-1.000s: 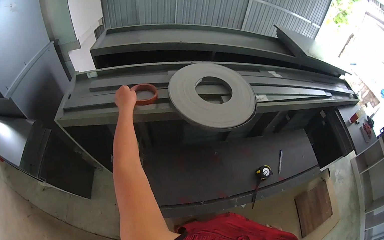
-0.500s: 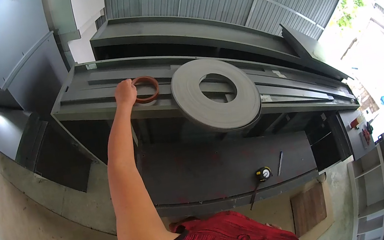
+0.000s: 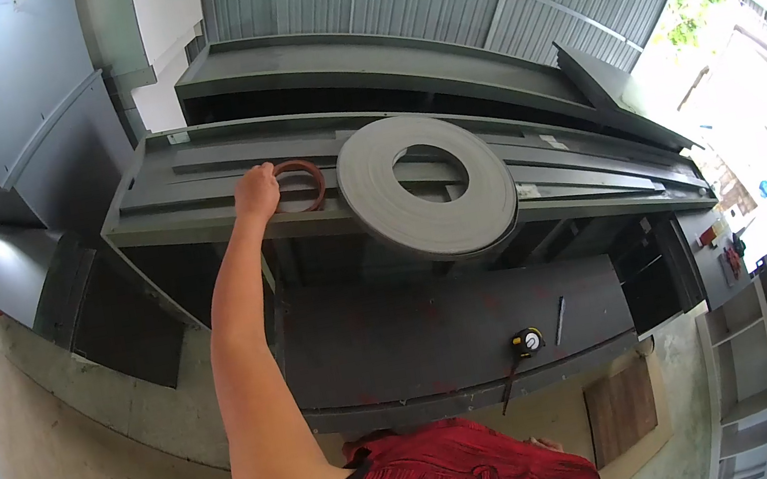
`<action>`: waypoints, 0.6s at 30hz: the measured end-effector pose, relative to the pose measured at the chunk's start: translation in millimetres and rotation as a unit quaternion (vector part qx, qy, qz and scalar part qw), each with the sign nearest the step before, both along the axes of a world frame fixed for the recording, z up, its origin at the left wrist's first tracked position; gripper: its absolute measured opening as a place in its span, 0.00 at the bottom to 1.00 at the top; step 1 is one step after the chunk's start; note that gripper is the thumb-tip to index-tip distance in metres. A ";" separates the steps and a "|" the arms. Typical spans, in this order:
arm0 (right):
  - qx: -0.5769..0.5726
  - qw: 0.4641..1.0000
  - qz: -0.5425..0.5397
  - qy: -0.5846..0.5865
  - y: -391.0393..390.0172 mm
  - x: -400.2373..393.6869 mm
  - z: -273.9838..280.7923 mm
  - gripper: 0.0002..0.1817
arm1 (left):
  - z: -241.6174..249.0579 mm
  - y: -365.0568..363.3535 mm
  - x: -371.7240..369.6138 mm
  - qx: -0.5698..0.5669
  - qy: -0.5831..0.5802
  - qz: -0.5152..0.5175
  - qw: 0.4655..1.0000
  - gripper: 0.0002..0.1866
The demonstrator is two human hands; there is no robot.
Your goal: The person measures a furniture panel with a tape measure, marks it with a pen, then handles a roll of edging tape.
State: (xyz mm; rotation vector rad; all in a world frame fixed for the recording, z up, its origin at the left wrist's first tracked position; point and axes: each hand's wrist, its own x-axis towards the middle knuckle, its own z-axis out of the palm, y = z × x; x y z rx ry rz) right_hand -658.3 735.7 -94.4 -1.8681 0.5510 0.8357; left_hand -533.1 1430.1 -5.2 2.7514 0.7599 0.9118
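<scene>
My left hand reaches out over the grey cabinet frame, fingers closed on the left edge of a roll of brown tape. Through the ring of the tape, grey surface shows. Just to its right lies a large grey coil of edge banding, resting across the frame and overhanging its near edge. My right hand cannot be made out. A small patch of skin shows past the red shirt, too hidden to identify.
Below, a dark panel holds a tape measure and a pen-like stick. Long grey strips lie along the frame. Tall grey panels stand at left, an open shelf unit at right.
The roll of tape has turned slightly in my left hand, its inner wall now showing differently. The hand has shifted a little; the coil and tools stay in place.
</scene>
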 end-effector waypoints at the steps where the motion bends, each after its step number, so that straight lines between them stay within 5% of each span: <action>1: 0.005 1.000 0.001 0.001 0.8 -1.1 2.0 0.22 | 0.2 -0.6 -1.7 -0.003 -0.001 -0.003 1.000 0.05; 8: 0.048 0.999 0.017 -0.009 -42.6 -1.5 -75.6 0.22 | -8.2 2.2 -1.1 -0.025 0.000 0.017 1.000 0.06; 18: 0.002 1.000 0.004 0.015 -39.4 -6.4 -62.0 0.22 | 2.4 -8.5 -6.9 -0.081 0.006 0.051 0.995 0.07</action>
